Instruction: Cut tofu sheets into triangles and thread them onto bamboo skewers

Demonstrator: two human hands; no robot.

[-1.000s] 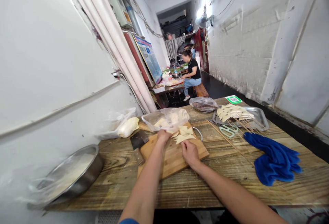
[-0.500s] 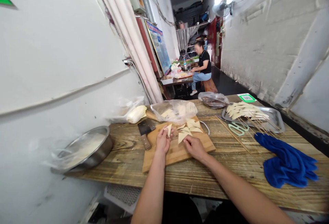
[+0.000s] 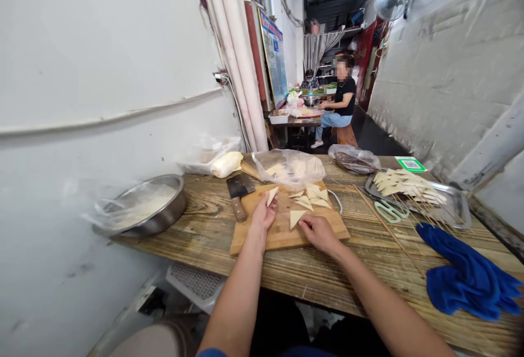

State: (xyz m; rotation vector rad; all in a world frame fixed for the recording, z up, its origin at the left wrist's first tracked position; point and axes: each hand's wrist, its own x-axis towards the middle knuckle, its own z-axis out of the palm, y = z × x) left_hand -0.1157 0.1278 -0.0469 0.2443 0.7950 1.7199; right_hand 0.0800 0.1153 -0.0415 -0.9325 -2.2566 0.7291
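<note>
My left hand (image 3: 264, 214) is above the left part of a wooden cutting board (image 3: 249, 237), palm up, with its fingers closed on a pale triangular tofu slice (image 3: 272, 196). My right hand (image 3: 321, 232) pinches the edge of another triangular tofu slice (image 3: 296, 218) over the middle of the board. Behind it lies a loose group of similar triangles (image 3: 314, 196), some overlapping. A cleaver (image 3: 237, 196) with a wooden handle rests at the board's left edge, beside my left hand.
Behind the board sit a clear bag of pale slices (image 3: 289, 167) and a cabbage (image 3: 226, 164). A steel basin (image 3: 174, 209) stands left. To the right are scissors (image 3: 392, 211), skewers, a tray (image 3: 458, 204) of skewered slices and a blue cloth (image 3: 470, 275). Another person (image 3: 344, 100) sits farther back.
The view has shifted, so the table appears slightly farther right. My right hand has drawn its slice away from the group, toward me. My left hand still holds its slice.
</note>
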